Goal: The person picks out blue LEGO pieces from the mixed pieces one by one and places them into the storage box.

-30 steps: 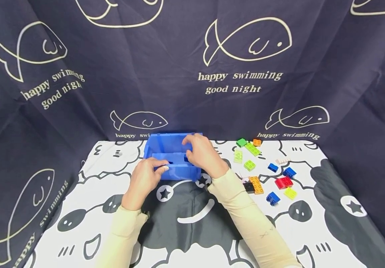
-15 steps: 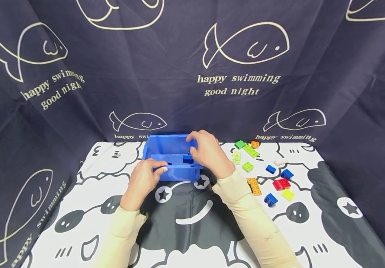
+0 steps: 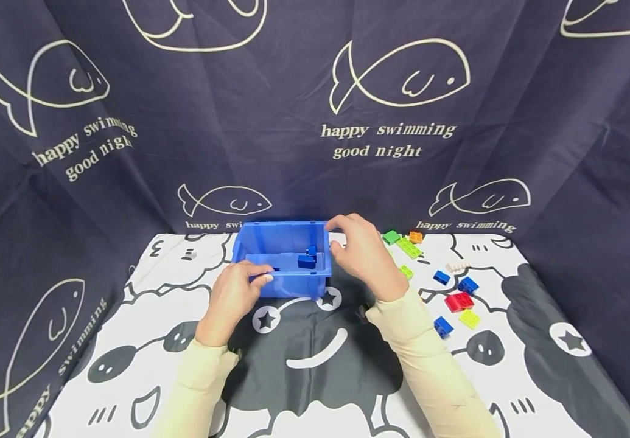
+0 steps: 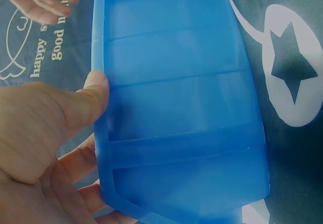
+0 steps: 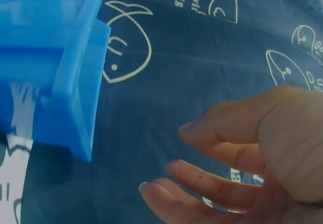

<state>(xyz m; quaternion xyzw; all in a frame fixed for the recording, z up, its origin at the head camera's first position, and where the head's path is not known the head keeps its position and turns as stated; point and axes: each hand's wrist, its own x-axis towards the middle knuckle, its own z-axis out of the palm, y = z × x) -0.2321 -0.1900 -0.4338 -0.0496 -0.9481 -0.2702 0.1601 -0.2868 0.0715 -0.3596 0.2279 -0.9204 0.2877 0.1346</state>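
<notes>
Head view: looks early, left hand [image 3: 234,296] pinching bin [image 3: 295,285], right hand [image 3: 364,250] loosely spread holding nothing, blue bricks [image 3: 307,262] in bin to its left, many loose bricks [image 3: 459,302] left out to its right.

The head view, farthest back, looks forward and down over table [image 3: 315,377], box [image 3: 295,286] and curtain [image 3: 271,103]. The left wrist view faces the box's front wall [image 4: 176,57] from close up; the right wrist view looks past the right hand [image 3: 366,252] to the curtain, catching the box's end. All three share box and curtain.
</notes>
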